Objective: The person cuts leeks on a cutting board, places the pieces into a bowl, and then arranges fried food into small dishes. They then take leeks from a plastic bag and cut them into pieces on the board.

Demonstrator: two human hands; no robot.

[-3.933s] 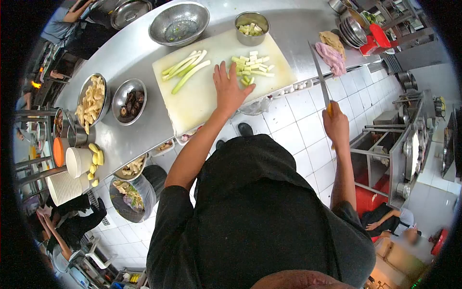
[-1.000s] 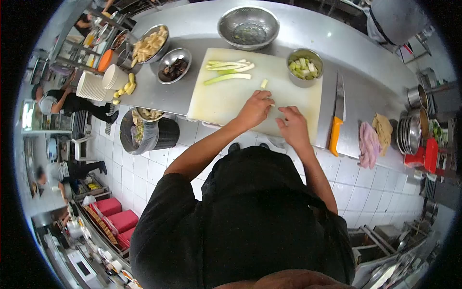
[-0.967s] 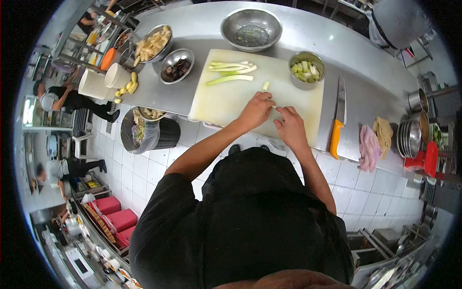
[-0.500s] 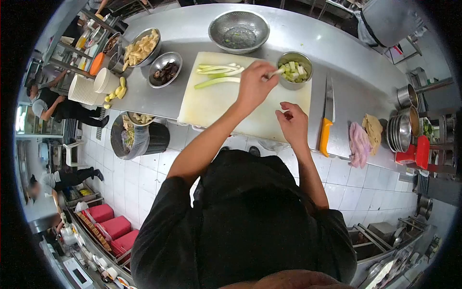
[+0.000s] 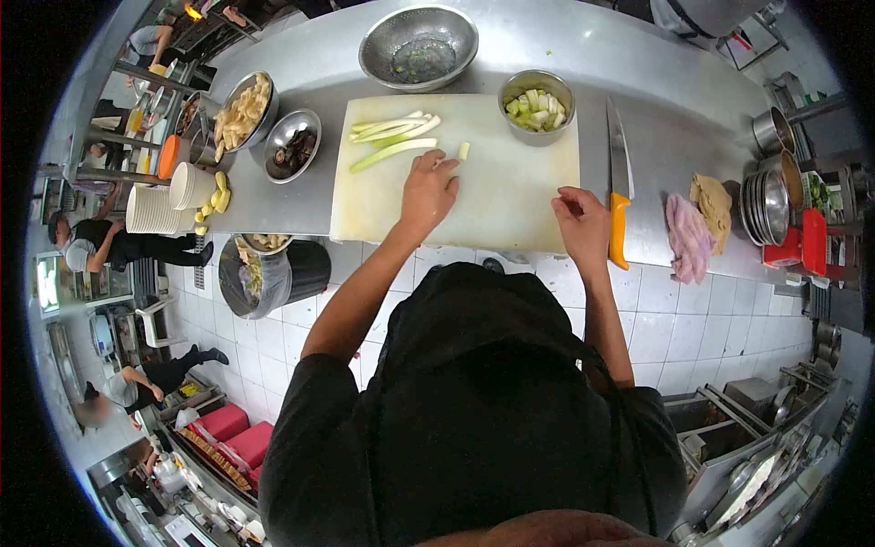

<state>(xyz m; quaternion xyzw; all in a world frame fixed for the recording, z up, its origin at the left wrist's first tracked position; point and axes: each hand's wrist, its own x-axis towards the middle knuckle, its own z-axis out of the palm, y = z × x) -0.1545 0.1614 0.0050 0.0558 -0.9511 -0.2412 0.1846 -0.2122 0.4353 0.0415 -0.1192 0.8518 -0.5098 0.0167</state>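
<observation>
A white cutting board lies on the steel counter. Several pale green stalks rest at its upper left, and one small cut piece lies right of them. My left hand is over the board at the end of the lowest stalk, fingers bent; whether they grip anything is hidden. At the board's right edge is my right hand, fingers curled, thumb and fingertips near each other, contents not clear. A steel pot of cut green pieces stands on the board's upper right. The orange-handled knife lies right of the board.
A perforated bowl stands behind the board. Left are a bowl of pale yellow food, a bowl of dark pieces and stacked white containers. Pink cloth and metal pots are right. Other people stand at far left.
My left hand has moved away from the pot, down and left toward the stalks. My right hand has shifted right, near the knife handle. A small piece now shows on the board.
</observation>
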